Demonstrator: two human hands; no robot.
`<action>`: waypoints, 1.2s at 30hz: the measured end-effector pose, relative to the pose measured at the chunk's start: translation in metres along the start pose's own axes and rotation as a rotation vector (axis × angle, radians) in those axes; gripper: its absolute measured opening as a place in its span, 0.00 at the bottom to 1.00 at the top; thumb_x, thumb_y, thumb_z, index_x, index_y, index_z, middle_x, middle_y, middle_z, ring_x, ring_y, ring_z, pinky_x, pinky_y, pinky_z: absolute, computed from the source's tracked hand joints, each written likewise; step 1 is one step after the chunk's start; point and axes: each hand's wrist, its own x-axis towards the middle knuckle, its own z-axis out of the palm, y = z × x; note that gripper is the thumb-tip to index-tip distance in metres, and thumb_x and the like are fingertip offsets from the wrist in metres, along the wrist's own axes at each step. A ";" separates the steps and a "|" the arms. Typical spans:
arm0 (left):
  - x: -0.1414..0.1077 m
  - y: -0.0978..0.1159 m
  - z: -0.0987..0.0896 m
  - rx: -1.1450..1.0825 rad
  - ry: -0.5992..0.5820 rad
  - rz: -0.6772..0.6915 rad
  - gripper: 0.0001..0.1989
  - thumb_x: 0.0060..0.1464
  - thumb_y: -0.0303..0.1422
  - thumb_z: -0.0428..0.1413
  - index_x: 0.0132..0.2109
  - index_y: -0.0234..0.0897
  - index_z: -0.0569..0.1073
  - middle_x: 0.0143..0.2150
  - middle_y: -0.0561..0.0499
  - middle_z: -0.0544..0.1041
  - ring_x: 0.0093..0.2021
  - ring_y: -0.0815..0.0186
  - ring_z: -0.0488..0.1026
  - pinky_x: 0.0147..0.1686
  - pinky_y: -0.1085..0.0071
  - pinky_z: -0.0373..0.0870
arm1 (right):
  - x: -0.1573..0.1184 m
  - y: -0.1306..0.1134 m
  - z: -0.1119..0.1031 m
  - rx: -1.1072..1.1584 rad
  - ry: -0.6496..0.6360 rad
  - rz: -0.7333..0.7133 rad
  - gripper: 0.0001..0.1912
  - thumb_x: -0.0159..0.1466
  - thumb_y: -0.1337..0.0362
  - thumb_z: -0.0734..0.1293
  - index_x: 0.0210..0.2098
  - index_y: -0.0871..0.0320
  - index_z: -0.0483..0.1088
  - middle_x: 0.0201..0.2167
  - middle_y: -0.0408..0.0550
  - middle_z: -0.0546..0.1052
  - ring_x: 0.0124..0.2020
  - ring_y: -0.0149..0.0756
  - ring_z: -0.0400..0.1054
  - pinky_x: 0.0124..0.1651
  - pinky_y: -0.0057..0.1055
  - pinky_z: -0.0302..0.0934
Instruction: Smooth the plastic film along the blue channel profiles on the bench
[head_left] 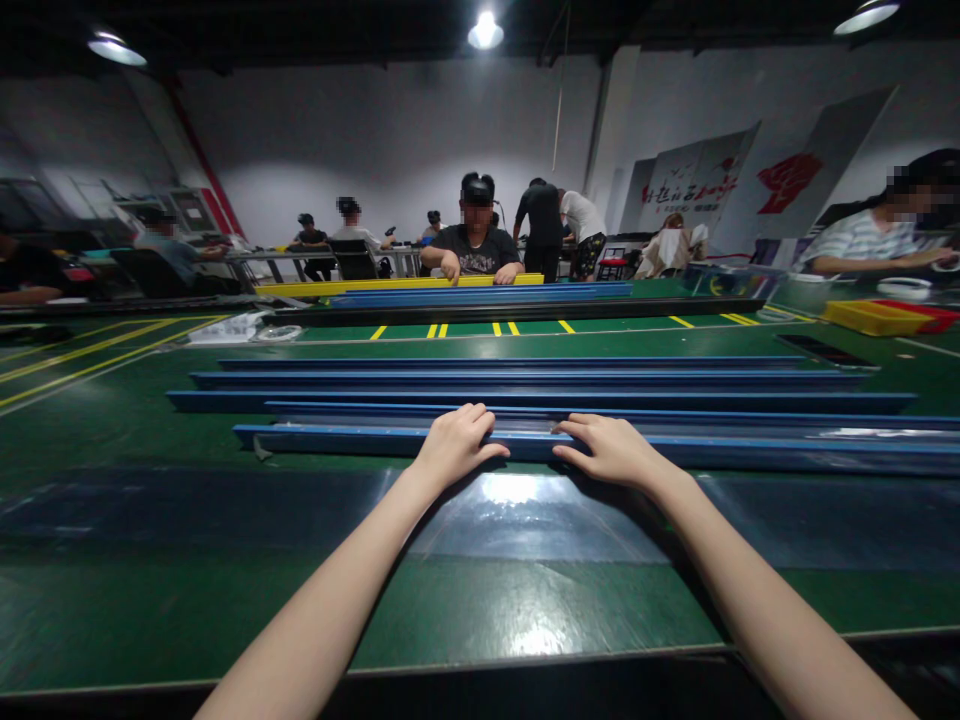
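Observation:
Both of my hands rest on the nearest long blue channel strip (720, 452), which lies crosswise on the green table. My left hand (459, 440) has its thumb on the near side and its fingers curled over the top edge. A short gap to the right, my right hand (604, 445) grips the same strip in a like way, fingertips partly inside the channel. A small grey scrap (261, 447) hangs at the strip's left end. In front of it lies a flat clear plastic film (517, 520), shining under the lamp and passing beneath my forearms.
Several more blue strips (540, 402) lie parallel just beyond. Farther off are a black strip (525, 311), a yellow strip (322, 288), a phone (825, 352) and a yellow tray (874, 318). A person (476, 240) works across the table; others sit or stand behind.

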 end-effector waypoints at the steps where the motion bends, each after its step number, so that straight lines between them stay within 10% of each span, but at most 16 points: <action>1: 0.000 0.000 0.000 0.002 -0.007 -0.002 0.18 0.50 0.48 0.48 0.31 0.36 0.64 0.32 0.51 0.68 0.34 0.66 0.65 0.30 0.72 0.59 | 0.000 0.000 0.000 0.000 0.001 -0.001 0.23 0.60 0.51 0.51 0.48 0.54 0.64 0.44 0.49 0.70 0.43 0.39 0.65 0.40 0.30 0.56; 36: -0.002 0.003 0.007 0.043 -0.106 0.022 0.17 0.56 0.44 0.44 0.33 0.35 0.66 0.33 0.48 0.71 0.35 0.64 0.68 0.31 0.71 0.61 | 0.001 0.000 0.002 -0.055 0.000 -0.002 0.22 0.61 0.51 0.51 0.44 0.57 0.66 0.38 0.50 0.72 0.39 0.38 0.66 0.35 0.28 0.54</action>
